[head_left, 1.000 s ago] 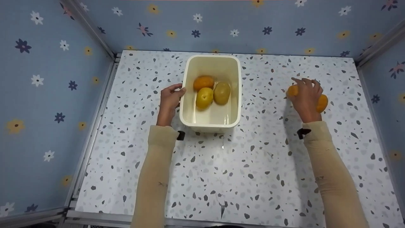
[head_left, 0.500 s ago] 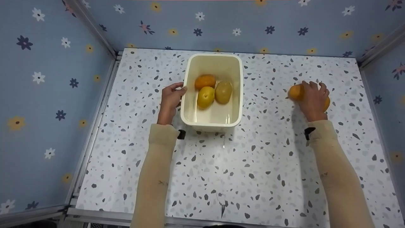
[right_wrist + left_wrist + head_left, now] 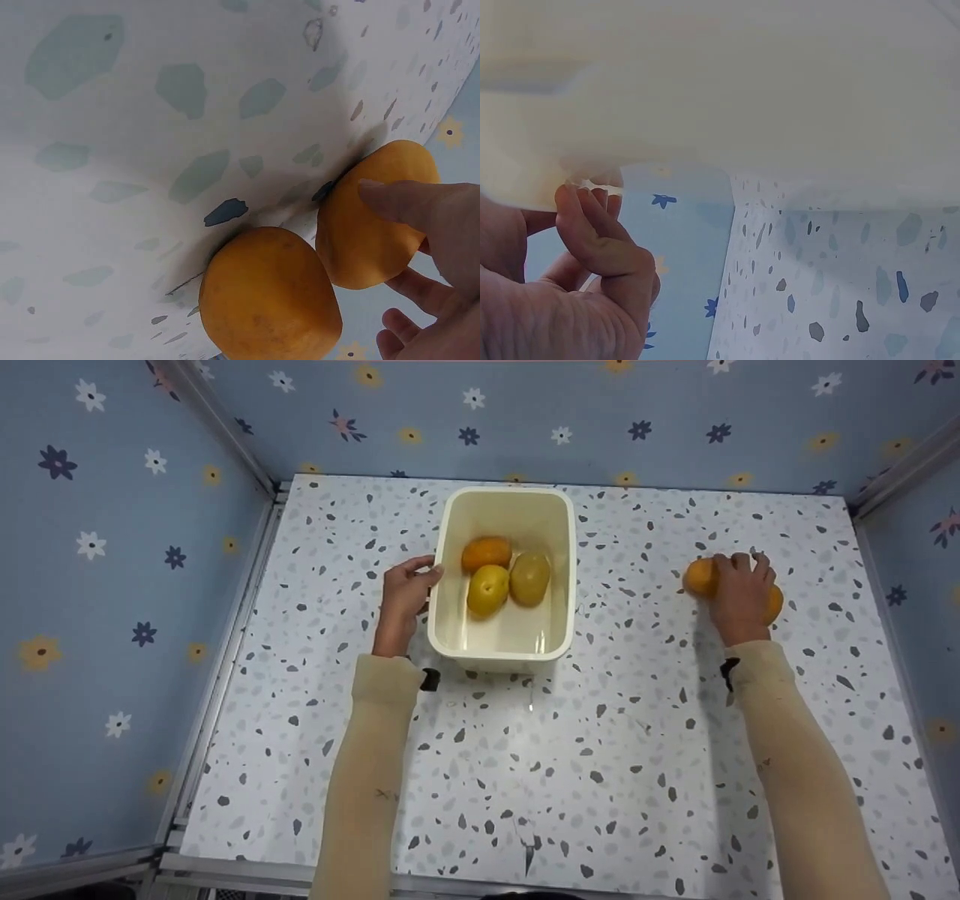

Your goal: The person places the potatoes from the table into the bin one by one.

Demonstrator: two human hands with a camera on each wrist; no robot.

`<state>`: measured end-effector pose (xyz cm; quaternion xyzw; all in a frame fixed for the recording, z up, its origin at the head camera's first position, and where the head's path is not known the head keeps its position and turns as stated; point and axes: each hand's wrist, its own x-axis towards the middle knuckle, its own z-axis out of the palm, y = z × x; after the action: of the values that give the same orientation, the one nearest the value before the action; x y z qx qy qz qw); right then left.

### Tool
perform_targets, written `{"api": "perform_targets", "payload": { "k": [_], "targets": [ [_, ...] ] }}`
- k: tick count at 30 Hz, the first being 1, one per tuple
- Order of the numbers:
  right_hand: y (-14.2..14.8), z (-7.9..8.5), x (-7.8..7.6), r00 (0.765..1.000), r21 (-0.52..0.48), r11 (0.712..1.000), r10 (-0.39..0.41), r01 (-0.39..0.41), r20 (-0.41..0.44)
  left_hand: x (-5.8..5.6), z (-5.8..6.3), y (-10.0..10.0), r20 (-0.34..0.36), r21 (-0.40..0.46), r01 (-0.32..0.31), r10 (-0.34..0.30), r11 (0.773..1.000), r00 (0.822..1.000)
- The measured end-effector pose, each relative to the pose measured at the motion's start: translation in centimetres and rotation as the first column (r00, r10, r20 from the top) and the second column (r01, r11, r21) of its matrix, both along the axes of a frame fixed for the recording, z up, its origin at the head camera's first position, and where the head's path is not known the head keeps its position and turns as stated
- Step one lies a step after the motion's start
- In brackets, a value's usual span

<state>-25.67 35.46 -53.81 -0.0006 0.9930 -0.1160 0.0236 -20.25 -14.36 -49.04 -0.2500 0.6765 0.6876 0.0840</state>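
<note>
A speckled white worktop (image 3: 600,810) carries a cream container (image 3: 506,514). The left hand (image 3: 405,598) pinches its left rim; well to the right, the right hand (image 3: 741,598), fingers curved, has one orange fruit (image 3: 367,225) between thumb and fingers. Another orange fruit (image 3: 270,292) lies just beside it (three more fruits (image 3: 488,590) sit inside the container).

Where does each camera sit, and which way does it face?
Head: worn on the head, looking forward and down at table and box; left hand, right hand and sleeves show.
Left wrist: worn there, facing the box's outer wall; left hand shows.
Right wrist: worn there, facing two orange fruits; right hand shows.
Head and right wrist share those two orange fruits.
</note>
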Motion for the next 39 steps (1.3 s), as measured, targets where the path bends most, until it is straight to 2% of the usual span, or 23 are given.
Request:
{"api": "perform_targets", "payload": {
  "k": [9, 18, 24, 33, 39],
  "targets": [
    [0.3, -0.6, 0.2, 0.996, 0.010, 1.000, 0.009, -0.008, -0.083, 0.2, 0.0, 0.1, -0.027, -0.001, 0.003, -0.003, 1.000, 1.000],
    [0.5, -0.2, 0.0, 0.999, 0.003, 1.000, -0.026, 0.026, -0.039, 0.1, -0.2, 0.1, -0.022, -0.006, -0.009, 0.009, 1.000, 1.000],
    [0.6, -0.3, 0.2, 0.998, 0.003, 0.999, -0.041, 0.041, -0.057, 0.1, -0.1, 0.2, -0.018, -0.007, -0.009, 0.009, 1.000, 1.000],
    [-0.8, 0.7, 0.4, 0.991, -0.028, 0.999, -0.026, 0.023, -0.129, 0.1, -0.1, 0.1, -0.012, -0.016, -0.003, 0.003, 1.000, 1.000],
    [-2.1, 1.7, 0.3, 0.969, -0.081, 0.996, 0.009, -0.030, -0.247, 0.1, -0.1, 0.2, -0.012, -0.014, 0.003, -0.003, 1.000, 1.000]
  ]
}}
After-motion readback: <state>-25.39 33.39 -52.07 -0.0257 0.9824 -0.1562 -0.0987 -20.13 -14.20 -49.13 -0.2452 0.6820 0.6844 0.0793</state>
